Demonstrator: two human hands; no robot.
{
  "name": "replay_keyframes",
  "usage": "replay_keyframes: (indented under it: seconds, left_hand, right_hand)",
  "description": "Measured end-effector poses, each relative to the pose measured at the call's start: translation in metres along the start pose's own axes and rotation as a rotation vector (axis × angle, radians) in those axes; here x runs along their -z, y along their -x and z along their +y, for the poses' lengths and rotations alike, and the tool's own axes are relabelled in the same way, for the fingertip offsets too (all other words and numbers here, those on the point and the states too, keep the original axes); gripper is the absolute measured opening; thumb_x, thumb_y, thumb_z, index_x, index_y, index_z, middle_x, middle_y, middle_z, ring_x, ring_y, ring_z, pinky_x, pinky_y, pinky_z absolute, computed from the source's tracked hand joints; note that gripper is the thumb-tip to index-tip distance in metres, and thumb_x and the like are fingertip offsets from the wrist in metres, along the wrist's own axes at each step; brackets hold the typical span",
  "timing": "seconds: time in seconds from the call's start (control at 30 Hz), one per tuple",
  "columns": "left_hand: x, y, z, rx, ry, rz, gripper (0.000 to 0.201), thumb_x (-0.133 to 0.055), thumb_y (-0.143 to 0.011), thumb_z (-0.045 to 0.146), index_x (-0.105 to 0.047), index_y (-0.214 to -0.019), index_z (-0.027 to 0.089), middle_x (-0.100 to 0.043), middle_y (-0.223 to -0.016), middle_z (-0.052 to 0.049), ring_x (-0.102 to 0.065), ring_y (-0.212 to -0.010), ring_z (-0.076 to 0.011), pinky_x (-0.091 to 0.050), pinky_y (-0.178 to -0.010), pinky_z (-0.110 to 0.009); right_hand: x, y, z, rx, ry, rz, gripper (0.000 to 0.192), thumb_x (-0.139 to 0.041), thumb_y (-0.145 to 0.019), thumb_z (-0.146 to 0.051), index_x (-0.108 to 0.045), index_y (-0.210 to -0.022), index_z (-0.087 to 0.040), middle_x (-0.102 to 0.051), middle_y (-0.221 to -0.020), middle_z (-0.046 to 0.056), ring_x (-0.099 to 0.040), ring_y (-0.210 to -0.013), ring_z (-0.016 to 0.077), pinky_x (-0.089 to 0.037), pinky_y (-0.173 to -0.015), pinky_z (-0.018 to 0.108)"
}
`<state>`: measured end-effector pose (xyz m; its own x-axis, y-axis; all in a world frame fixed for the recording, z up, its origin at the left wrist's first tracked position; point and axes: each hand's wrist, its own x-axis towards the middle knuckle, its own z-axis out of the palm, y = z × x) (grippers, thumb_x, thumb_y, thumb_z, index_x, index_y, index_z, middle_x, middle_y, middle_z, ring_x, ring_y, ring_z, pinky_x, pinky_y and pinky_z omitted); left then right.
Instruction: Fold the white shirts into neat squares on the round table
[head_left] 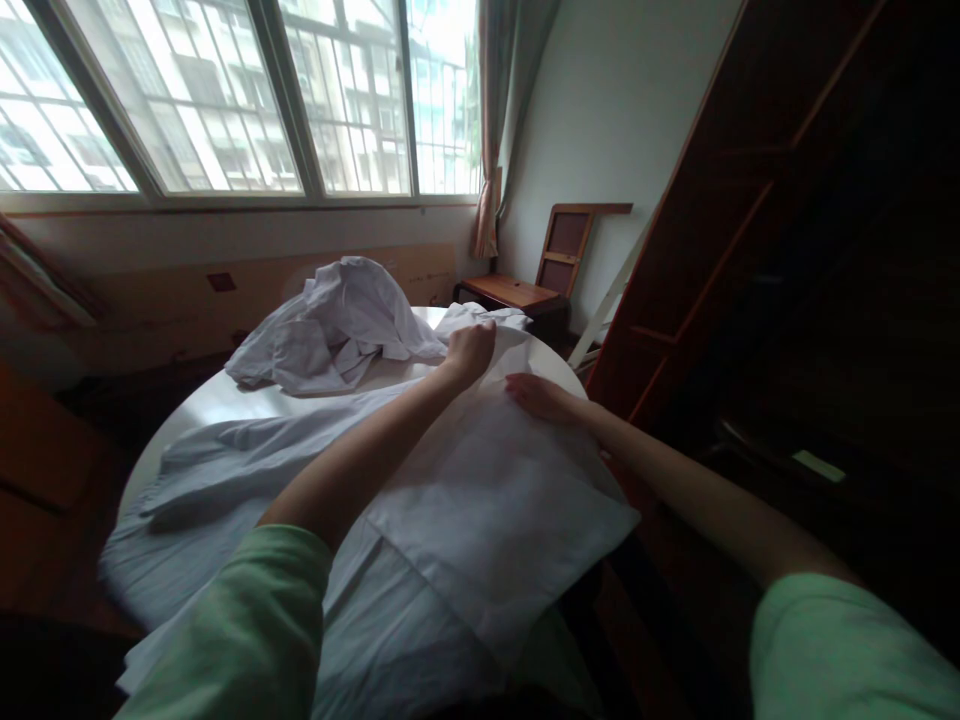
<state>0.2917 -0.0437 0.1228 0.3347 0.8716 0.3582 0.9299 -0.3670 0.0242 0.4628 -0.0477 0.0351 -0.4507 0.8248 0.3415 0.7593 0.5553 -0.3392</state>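
A thin, pale, partly see-through sheet, squared at its near corners like a bag, lies across the round white table and hangs toward me. My left hand is closed in a fist at its far edge, pinching it. Just to the right, my right hand rests on the sheet with fingers stretched out, its thumb not clearly visible. Beneath the sheet and to its left spreads a white garment, draping over the near table edge.
A crumpled heap of white clothing sits at the table's far left, and a smaller folded white cloth is behind my hands. A wooden chair stands by the wall. A dark wooden door rises close on the right.
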Motion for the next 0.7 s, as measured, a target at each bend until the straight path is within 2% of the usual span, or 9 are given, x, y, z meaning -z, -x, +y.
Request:
replay_keyframes:
  seconds: [0.07,0.13,0.23,0.3,0.37,0.47,0.53,0.63,0.7]
  left_hand:
    - [-0.003,-0.002,-0.004,0.007,-0.004,0.009,0.032,-0.032,-0.09,0.01,-0.052,-0.114,0.009,-0.066,-0.099,-0.017,-0.064,-0.096,-0.0221,-0.048,-0.079,-0.031]
    - [-0.006,-0.004,-0.008,0.01,-0.002,0.018,0.031,-0.032,-0.09,0.01,-0.052,-0.114,0.008,-0.067,-0.098,-0.017,-0.065,-0.093,-0.023,-0.049,-0.077,-0.032]
    - [-0.008,-0.005,-0.01,0.015,0.001,0.033,0.032,-0.032,-0.09,0.012,-0.051,-0.115,0.009,-0.067,-0.096,-0.016,-0.065,-0.092,-0.0236,-0.049,-0.076,-0.032]
    - [-0.009,-0.005,-0.011,0.017,0.006,0.04,0.032,-0.031,-0.09,0.013,-0.051,-0.115,0.009,-0.067,-0.095,-0.016,-0.065,-0.091,-0.0239,-0.049,-0.075,-0.032]
    - [-0.01,-0.004,-0.011,0.023,0.014,0.041,0.033,-0.031,-0.091,0.014,-0.05,-0.118,0.009,-0.067,-0.095,-0.017,-0.065,-0.091,-0.024,-0.049,-0.075,-0.032]
    - [-0.01,-0.001,-0.01,0.032,0.012,0.037,0.036,-0.032,-0.091,0.016,-0.046,-0.123,0.009,-0.067,-0.095,-0.017,-0.065,-0.09,-0.0238,-0.048,-0.074,-0.032]
    - [-0.01,0.002,-0.01,0.021,0.01,0.034,0.034,-0.032,-0.091,0.018,-0.048,-0.12,0.01,-0.067,-0.094,-0.016,-0.065,-0.09,-0.0235,-0.048,-0.074,-0.032]
    - [-0.009,0.004,-0.008,0.017,0.014,0.02,0.032,-0.032,-0.091,0.018,-0.053,-0.114,0.011,-0.067,-0.094,-0.015,-0.065,-0.091,-0.0231,-0.048,-0.074,-0.031]
    - [-0.008,0.005,-0.007,0.017,0.016,0.018,0.031,-0.031,-0.092,0.019,-0.053,-0.113,0.011,-0.067,-0.094,-0.015,-0.065,-0.091,-0.0233,-0.048,-0.075,-0.032]
  right_hand:
    - [-0.009,0.01,-0.002,0.031,0.046,-0.024,0.026,-0.048,-0.078,-0.014,-0.067,-0.096,-0.017,-0.065,-0.112,0.012,-0.059,-0.105,0.0246,-0.043,-0.096,0.038]
    - [-0.008,0.016,0.002,-0.018,0.042,0.069,0.029,-0.045,-0.078,-0.011,-0.066,-0.098,-0.017,-0.066,-0.109,0.01,-0.06,-0.103,0.023,-0.043,-0.095,0.038]
    - [0.008,0.012,0.019,-0.242,-0.056,0.319,0.03,-0.042,-0.076,-0.007,-0.065,-0.092,-0.018,-0.068,-0.098,0.008,-0.061,-0.094,0.0203,-0.045,-0.089,0.036]
    - [0.02,0.002,0.034,-0.414,-0.188,0.388,0.025,-0.046,-0.073,-0.007,-0.065,-0.086,-0.017,-0.069,-0.091,0.008,-0.062,-0.088,0.0191,-0.047,-0.084,0.035]
    - [0.027,-0.01,0.045,-0.518,-0.347,0.353,0.016,-0.053,-0.071,-0.009,-0.064,-0.081,-0.016,-0.068,-0.086,0.007,-0.062,-0.081,0.0174,-0.048,-0.079,0.033]
    - [0.025,-0.024,0.052,-0.528,-0.467,0.237,0.006,-0.064,-0.066,-0.015,-0.062,-0.072,-0.016,-0.066,-0.075,0.004,-0.059,-0.07,0.0147,-0.047,-0.07,0.028]
    - [0.018,-0.029,0.051,-0.515,-0.392,0.22,0.009,-0.069,-0.062,-0.018,-0.06,-0.064,-0.017,-0.063,-0.065,0.001,-0.057,-0.064,0.0136,-0.046,-0.065,0.025]
    - [0.009,-0.033,0.044,-0.546,-0.25,0.285,0.014,-0.07,-0.06,-0.017,-0.056,-0.056,-0.019,-0.057,-0.054,-0.002,-0.054,-0.057,0.0124,-0.043,-0.058,0.022]
    - [0.006,-0.035,0.037,-0.605,-0.284,0.245,0.013,-0.066,-0.065,-0.018,-0.056,-0.057,-0.018,-0.055,-0.049,-0.002,-0.052,-0.051,0.0117,-0.042,-0.053,0.022]
